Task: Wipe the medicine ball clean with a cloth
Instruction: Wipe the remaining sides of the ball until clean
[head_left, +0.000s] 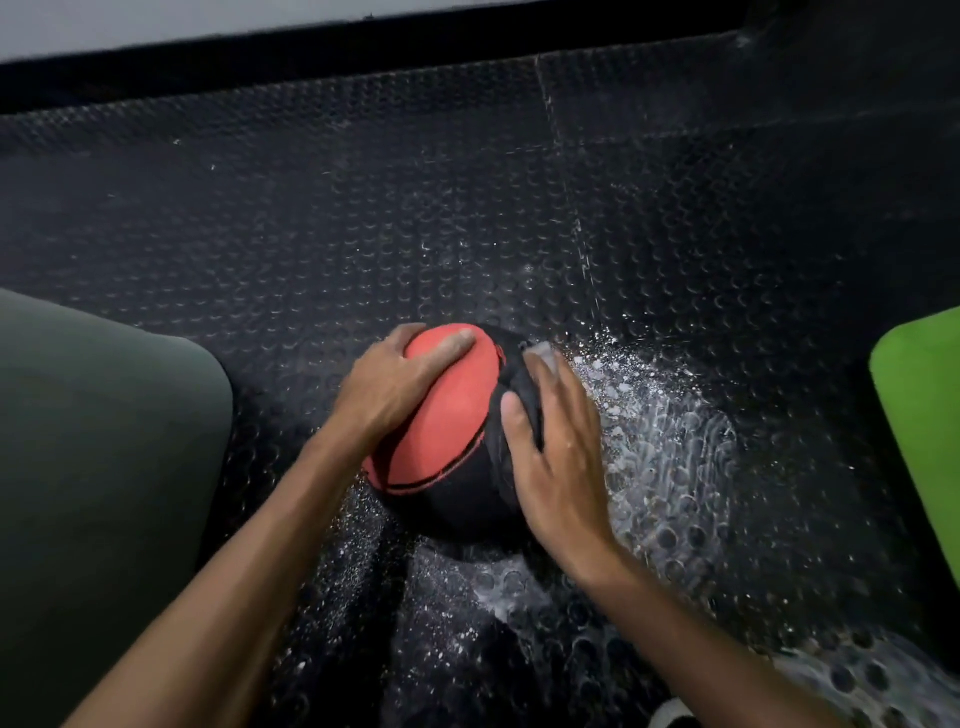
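Observation:
A red and black medicine ball (447, 431) sits on the black studded rubber floor in the middle of the view. My left hand (395, 384) rests on its red top left side, fingers spread over the surface, steadying it. My right hand (556, 447) presses a dark cloth (519, 410) against the ball's black right side; the thumb lies over the cloth and the fingers reach across it. Most of the cloth is hidden under the hand and blends with the black panel.
White powdery dust (670, 441) is scattered over the floor to the right of and below the ball. A dark olive cushion-like shape (98, 457) fills the left side. A bright green mat edge (919, 415) shows at the right. A wall base runs along the top.

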